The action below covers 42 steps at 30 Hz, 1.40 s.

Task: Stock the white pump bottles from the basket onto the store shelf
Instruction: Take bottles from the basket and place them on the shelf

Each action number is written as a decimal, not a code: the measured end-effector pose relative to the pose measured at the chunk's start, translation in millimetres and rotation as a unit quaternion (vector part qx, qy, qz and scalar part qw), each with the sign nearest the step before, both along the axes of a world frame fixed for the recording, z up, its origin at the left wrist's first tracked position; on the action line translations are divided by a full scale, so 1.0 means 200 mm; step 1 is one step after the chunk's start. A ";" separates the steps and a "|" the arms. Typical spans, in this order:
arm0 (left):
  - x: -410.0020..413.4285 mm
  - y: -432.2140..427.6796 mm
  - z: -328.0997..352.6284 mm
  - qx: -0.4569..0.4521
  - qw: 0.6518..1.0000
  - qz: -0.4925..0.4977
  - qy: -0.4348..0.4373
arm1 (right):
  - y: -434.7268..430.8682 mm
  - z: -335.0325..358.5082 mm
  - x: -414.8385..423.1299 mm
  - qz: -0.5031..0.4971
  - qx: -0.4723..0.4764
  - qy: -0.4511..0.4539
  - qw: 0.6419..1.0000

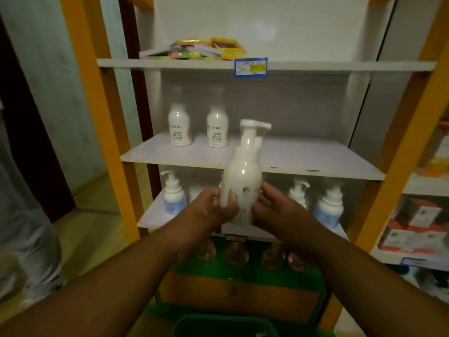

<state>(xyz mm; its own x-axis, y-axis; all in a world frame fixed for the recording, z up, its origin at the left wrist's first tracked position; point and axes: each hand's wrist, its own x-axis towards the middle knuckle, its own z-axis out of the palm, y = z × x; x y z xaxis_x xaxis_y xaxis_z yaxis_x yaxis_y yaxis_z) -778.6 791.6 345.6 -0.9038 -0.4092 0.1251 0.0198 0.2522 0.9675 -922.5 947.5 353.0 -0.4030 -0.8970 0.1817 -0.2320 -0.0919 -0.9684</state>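
1. Store shelf [102, 132]: orange uprights, white boards, pale back panel; fills most of the view
2. Middle board [315, 159]: white, front edge chipped in spots; its right half is bare
3. Basket [218, 323]: dark green rim at the bottom edge of the view, below both forearms; contents not visible
4. Stacked boxes [413, 227]: red and white, on the neighbouring shelves at the right; blurred
5. Left hand [206, 210]: fingers curled round the lower left side of the white pump bottle [243, 181], thumb on its front
6. Right hand [274, 205]: fingers wrapped on the lower right side of the same bottle
7. White pump bottle: held upright between the two hands in front of the middle board's edge, not resting on any board; nozzle points right; small printed label near the base
8. Blue-labelled pump bottles [173, 195] [329, 207] [300, 190]: standing on the lower board, one left, two right of the hands
9. Two shelved white bottles [179, 127] [217, 128]: upright, side by side, at the left rear of the middle board; tops blurred
10. Coloured packets [206, 48]: loose heap, yellow, pink and green, on the top board
11. Price tag [251, 67]: blue-bordered, on the top board's front edge
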 end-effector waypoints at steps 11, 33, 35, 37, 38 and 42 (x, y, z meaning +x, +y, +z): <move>-0.15 0.07 0.24 -0.015 0.997 0.057 0.056 | -0.03 0.19 -0.08 -0.070 -0.065 -0.039 0.995; -0.68 -0.23 0.41 -0.266 0.961 0.080 -0.011 | -0.33 0.43 -0.50 -0.228 0.054 0.175 0.956; -0.72 -0.24 0.43 -0.283 0.955 0.080 -0.021 | -0.37 0.44 -0.54 -0.244 0.070 0.204 0.945; -0.78 -0.26 0.43 -0.291 0.953 0.077 -0.039 | -0.43 0.43 -0.60 -0.255 0.091 0.218 0.937; -0.80 -0.26 0.43 -0.295 0.951 0.078 -0.047 | -0.45 0.42 -0.62 -0.262 0.098 0.224 0.934; -0.91 -0.32 0.41 -0.310 0.944 0.096 -0.067 | -0.54 0.37 -0.72 -0.293 0.089 0.228 0.924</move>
<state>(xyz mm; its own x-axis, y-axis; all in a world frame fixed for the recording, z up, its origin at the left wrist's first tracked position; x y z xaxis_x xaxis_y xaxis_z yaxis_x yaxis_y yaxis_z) -961.6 727.6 427.0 -0.8452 -0.4527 0.2841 -0.1953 0.7564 0.6243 -1067.1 839.0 427.2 -0.7466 -0.5817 0.3228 -0.5794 0.3302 -0.7452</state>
